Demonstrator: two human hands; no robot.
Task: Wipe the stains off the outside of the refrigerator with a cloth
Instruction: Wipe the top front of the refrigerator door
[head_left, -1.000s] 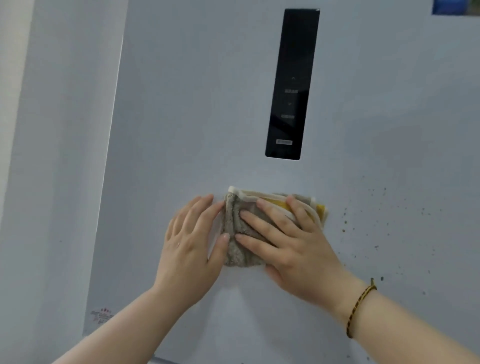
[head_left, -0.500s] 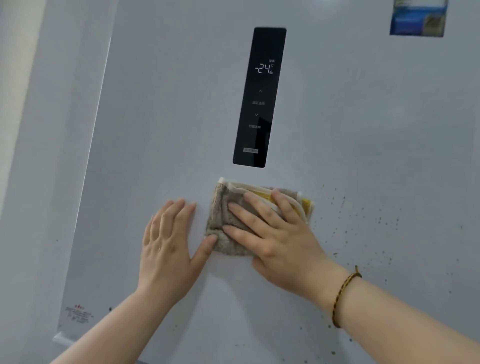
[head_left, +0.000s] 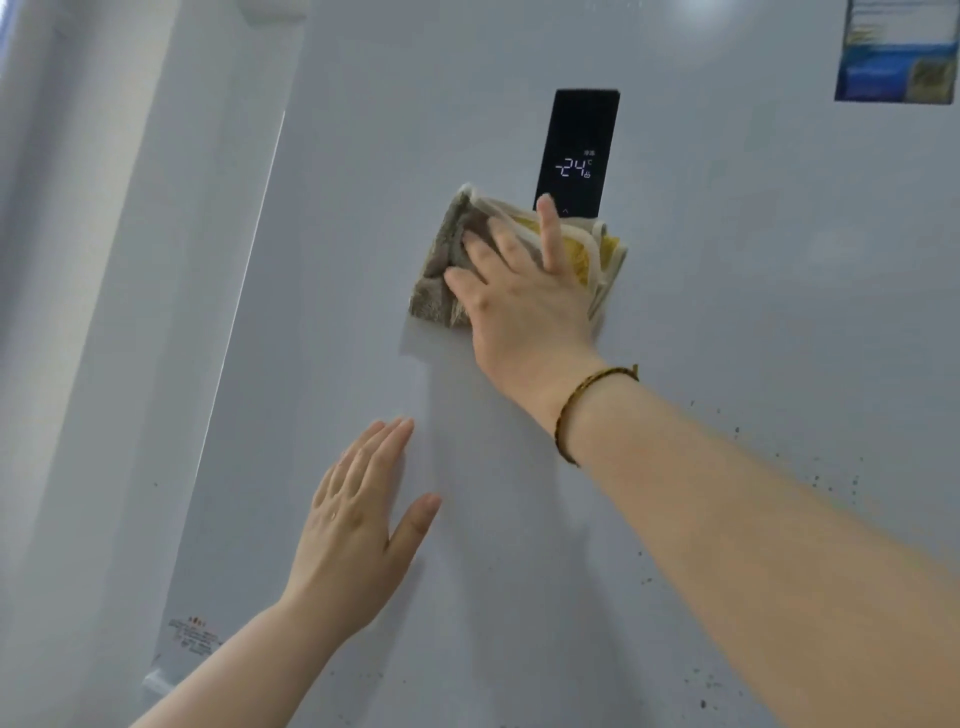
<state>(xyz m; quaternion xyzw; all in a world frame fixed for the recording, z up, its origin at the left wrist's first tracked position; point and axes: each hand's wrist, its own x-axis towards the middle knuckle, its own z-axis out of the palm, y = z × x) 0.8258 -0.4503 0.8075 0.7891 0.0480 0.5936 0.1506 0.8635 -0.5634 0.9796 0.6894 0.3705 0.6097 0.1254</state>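
Observation:
The pale grey refrigerator door (head_left: 727, 291) fills the view. My right hand (head_left: 524, 291) presses a folded grey and yellow cloth (head_left: 441, 270) flat against the door, over the lower end of the black control panel (head_left: 579, 150), which reads -24. My left hand (head_left: 358, 525) lies flat on the door lower down, fingers together, thumb out, holding nothing. Small dark specks of stain (head_left: 836, 483) dot the door to the right of my right forearm, and more stain specks (head_left: 701, 696) sit near the bottom edge.
A blue picture magnet (head_left: 896, 52) sticks to the door at the top right. A small printed label (head_left: 195, 634) sits at the door's lower left corner. Left of the door edge runs the refrigerator's side and a pale wall (head_left: 62, 312).
My right hand has slid the cloth upward onto the lower part of the control panel. My left hand has stayed lower on the door, now well apart from the cloth.

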